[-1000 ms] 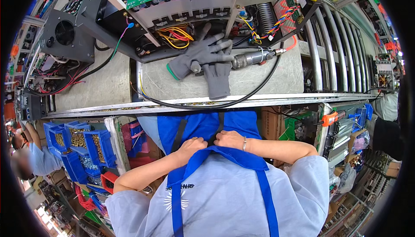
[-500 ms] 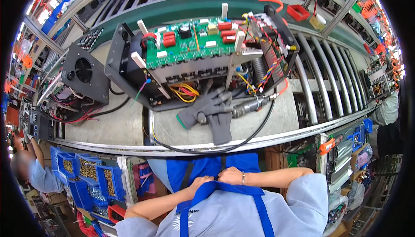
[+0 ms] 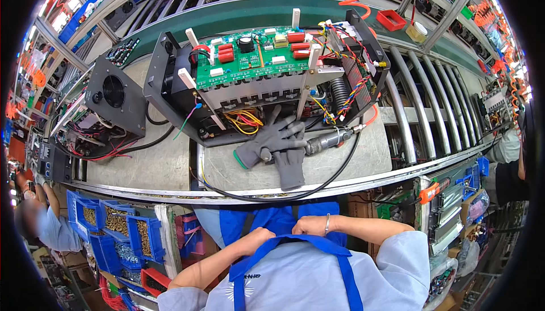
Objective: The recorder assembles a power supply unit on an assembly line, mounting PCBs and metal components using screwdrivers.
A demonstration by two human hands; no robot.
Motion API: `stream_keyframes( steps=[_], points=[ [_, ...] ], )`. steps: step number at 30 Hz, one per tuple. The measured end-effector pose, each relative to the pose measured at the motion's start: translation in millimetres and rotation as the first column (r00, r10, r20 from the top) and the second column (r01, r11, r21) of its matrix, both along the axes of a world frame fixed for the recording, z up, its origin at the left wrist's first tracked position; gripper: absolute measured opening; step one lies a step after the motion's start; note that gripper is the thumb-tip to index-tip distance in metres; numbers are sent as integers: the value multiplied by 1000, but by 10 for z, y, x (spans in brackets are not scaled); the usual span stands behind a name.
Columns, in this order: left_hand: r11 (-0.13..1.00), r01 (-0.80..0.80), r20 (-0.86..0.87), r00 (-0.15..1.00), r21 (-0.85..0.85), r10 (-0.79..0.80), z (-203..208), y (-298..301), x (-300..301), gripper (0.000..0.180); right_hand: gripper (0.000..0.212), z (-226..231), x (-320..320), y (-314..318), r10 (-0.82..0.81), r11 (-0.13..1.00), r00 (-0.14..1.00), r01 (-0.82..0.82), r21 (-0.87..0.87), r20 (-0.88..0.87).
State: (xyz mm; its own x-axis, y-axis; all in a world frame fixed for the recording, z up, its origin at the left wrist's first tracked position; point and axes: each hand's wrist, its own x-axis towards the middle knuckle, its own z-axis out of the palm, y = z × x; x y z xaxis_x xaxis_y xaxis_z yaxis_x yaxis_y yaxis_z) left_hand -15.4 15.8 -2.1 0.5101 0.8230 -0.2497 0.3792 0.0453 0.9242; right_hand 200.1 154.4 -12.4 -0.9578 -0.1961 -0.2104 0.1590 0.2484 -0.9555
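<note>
At the waist, my left hand [image 3: 260, 239] and my right hand [image 3: 310, 226] are both closed on the upper edge of a blue apron [image 3: 286, 237], a short way apart. Most of the fingers are hidden by the cloth and the backs of the hands. Beyond them, on the metal bench, lies a pair of grey work gloves [image 3: 278, 143], touched by neither hand. A grey and black air screwdriver [image 3: 329, 140] with an orange hose rests against the gloves. Behind these stands an open machine chassis holding a green circuit board [image 3: 255, 55].
A second black chassis with a fan [image 3: 113, 92] stands at the left. Blue bins of screws [image 3: 145, 237] hang below the bench edge at left. Metal rollers [image 3: 423, 104] run to the right. A black cable [image 3: 272, 200] loops over the front edge. A co-worker [image 3: 48, 226] is at far left.
My hands have drawn apart, the left one moving left and the right one slightly right and up, pulling the apron's edge wider. The gloves and screwdriver stay put.
</note>
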Motion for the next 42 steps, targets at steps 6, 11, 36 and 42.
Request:
stream_keyframes(
  steps=[6, 11, 36, 42],
  points=[
    [829, -300, 261, 851, -473, 456, 4, 6, -91, 17, 36, 138, 70, -96, -230, 944, 973, 225, -241, 7],
    [749, -646, 82, 746, -150, 660, -4, -49, -73, 14, 55, 304, 269, -124, -173, 773, 922, 345, -533, 346],
    [399, -519, 76, 675, 756, 734, 337, 1249, 417, 20, 37, 543, -51, 114, -784, 391, 444, 896, -209, 434],
    [418, -506, 127, 737, 755, 664, 426, 1158, 646, 19, 47, 297, -264, 182, -716, -200, 279, 796, -571, 640]
  ],
)
